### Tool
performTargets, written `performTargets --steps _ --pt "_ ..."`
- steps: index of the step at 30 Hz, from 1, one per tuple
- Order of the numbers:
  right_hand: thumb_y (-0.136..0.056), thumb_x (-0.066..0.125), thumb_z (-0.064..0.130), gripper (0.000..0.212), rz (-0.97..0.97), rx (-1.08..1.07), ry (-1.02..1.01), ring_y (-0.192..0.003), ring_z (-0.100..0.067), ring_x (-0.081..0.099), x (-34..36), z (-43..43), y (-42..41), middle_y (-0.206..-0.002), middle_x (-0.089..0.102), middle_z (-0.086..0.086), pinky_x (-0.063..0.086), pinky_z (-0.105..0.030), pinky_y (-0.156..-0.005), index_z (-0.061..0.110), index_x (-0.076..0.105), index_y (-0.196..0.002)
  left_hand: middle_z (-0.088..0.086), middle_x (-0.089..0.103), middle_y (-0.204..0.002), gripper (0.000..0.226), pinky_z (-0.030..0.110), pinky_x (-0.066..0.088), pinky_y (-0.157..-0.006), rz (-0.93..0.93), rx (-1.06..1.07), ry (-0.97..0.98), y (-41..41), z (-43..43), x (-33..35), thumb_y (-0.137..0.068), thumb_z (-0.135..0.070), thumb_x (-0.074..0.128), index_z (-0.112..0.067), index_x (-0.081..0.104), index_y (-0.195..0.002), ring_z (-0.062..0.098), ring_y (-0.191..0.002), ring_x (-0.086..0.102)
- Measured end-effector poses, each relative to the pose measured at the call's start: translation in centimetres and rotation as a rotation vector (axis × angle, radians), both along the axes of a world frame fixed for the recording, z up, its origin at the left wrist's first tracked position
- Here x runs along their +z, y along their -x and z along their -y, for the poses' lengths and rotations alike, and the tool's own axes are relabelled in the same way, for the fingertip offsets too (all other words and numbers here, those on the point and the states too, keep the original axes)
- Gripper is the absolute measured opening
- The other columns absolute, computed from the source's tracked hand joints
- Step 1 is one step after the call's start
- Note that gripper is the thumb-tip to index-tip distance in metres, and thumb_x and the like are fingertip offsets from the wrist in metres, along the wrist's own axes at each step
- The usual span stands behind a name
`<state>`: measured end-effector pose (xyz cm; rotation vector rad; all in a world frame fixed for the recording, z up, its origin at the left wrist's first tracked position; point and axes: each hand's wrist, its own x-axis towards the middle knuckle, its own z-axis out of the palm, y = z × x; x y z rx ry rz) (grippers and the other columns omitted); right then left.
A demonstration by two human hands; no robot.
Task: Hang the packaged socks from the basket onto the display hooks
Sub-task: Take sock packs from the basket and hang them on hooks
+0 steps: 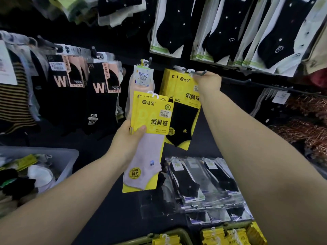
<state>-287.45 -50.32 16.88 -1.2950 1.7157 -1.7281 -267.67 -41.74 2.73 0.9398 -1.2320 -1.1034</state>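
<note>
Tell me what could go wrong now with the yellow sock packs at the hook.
1. The right hand holds the yellow-carded pack of black socks at the thin metal display hook. If its hanger is not fully on, the pack could drop when released.
2. The left hand grips the stacked yellow-carded packs of pale socks low on the cards, under the thumb. They might fan apart and slip.

A shop: packaged socks [169, 29] crowd wall display hooks [198, 73]
</note>
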Motion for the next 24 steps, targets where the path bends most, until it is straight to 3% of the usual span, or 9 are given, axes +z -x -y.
performTargets --steps 2,5,7,9,11,14,17,21,24 --pt "-0.085 0.07 0.023 0.026 0.028 -0.069 -0.005 -0.073 -0.018 0.052 0.1 0.7 -0.3 -0.071 0.053 0.0 0.047 -0.027 -0.069 0.015 0.054 -0.066 -0.01 0.073 -0.101 0.022 0.028 0.054 -0.076 -0.004 -0.022 0.01 0.2 0.0 0.0 -0.097 -0.02 0.053 -0.03 0.06 -0.116 0.011 -0.094 0.069" --pt "-0.086 0.062 0.016 0.018 0.132 -0.168 0.052 -0.106 -0.025 0.055 -1.2 -0.2 -0.8 -0.12 0.054 -0.007 0.05 -0.036 -0.092 0.02 0.053 -0.101 -0.014 0.073 -0.095 0.027 0.016 0.052 -0.061 -0.046 -0.038 -0.01 0.1 0.1 0.2 -0.098 -0.02 0.051 -0.026 0.058 -0.123 0.004 -0.085 0.07" --pt "-0.087 0.057 0.017 0.025 0.112 -0.119 0.06 -0.114 -0.024 0.05 -3.1 -1.9 -1.7 -0.127 0.049 -0.007 0.046 -0.038 -0.095 0.02 0.051 -0.111 -0.014 0.074 -0.094 0.027 0.014 0.052 -0.058 -0.086 -0.052 -0.025 0.0 0.2 0.4 -0.098 -0.019 0.051 -0.026 0.058 -0.123 0.002 -0.082 0.07" --pt "-0.086 0.061 0.029 0.024 0.028 0.029 0.051 -0.111 -0.019 0.047 -5.2 -4.2 -3.1 -0.123 0.048 -0.002 0.042 -0.031 -0.089 0.022 0.052 -0.106 -0.011 0.074 -0.099 0.03 0.017 0.054 -0.062 -0.106 -0.074 -0.033 0.1 0.2 0.6 -0.098 -0.019 0.051 -0.025 0.056 -0.126 0.005 -0.087 0.07" --pt "-0.082 0.069 0.039 0.028 -0.07 0.219 0.028 -0.094 -0.008 0.059 -6.6 -6.3 -4.0 -0.108 0.058 0.001 0.046 -0.021 -0.074 0.023 0.055 -0.1 -0.003 0.072 -0.108 0.034 0.028 0.057 -0.075 -0.123 -0.095 -0.043 0.5 0.1 0.6 -0.096 -0.019 0.054 -0.022 0.054 -0.129 0.015 -0.096 0.069" --pt "-0.077 0.078 0.029 0.022 -0.118 0.339 0.019 -0.071 -0.004 0.067 -6.9 -7.6 -3.7 -0.09 0.069 0.001 0.056 -0.021 -0.061 0.022 0.062 -0.09 0.005 0.07 -0.113 0.029 0.046 0.053 -0.091 -0.136 -0.128 -0.057 1.3 -0.2 0.6 -0.092 -0.018 0.061 -0.02 0.059 -0.121 0.024 -0.103 0.067" --pt "-0.077 0.078 0.017 0.017 -0.043 0.357 -0.008 -0.061 -0.001 0.064 -6.4 -7.5 -2.0 -0.089 0.07 0.003 0.051 -0.015 -0.055 0.021 0.069 -0.09 -0.001 0.07 -0.114 0.019 0.042 0.051 -0.092 -0.156 -0.155 -0.068 1.7 -0.4 0.4 -0.097 -0.023 0.052 -0.032 0.061 -0.112 0.019 -0.105 0.066" --pt "-0.08 0.072 0.008 0.02 0.175 0.316 0.021 -0.073 -0.016 0.064 -5.2 -7.4 1.6 -0.089 0.071 -0.004 0.057 -0.03 -0.068 0.018 0.068 -0.097 -0.007 0.072 -0.107 0.022 0.022 0.055 -0.074 -0.109 -0.076 -0.038 1.0 0.0 0.4 -0.101 -0.026 0.043 -0.028 0.062 -0.111 0.008 -0.094 0.069" --pt "-0.081 0.073 0.017 0.003 0.241 0.223 0.093 -0.074 -0.02 0.064 -4.1 -7.2 3.5 -0.083 0.073 -0.003 0.055 -0.037 -0.075 0.019 0.072 -0.081 -0.007 0.069 -0.112 0.019 0.037 0.05 -0.093 0.013 -0.018 -0.021 0.5 0.1 0.2 -0.101 -0.029 0.043 -0.034 0.061 -0.105 0.016 -0.106 0.064"
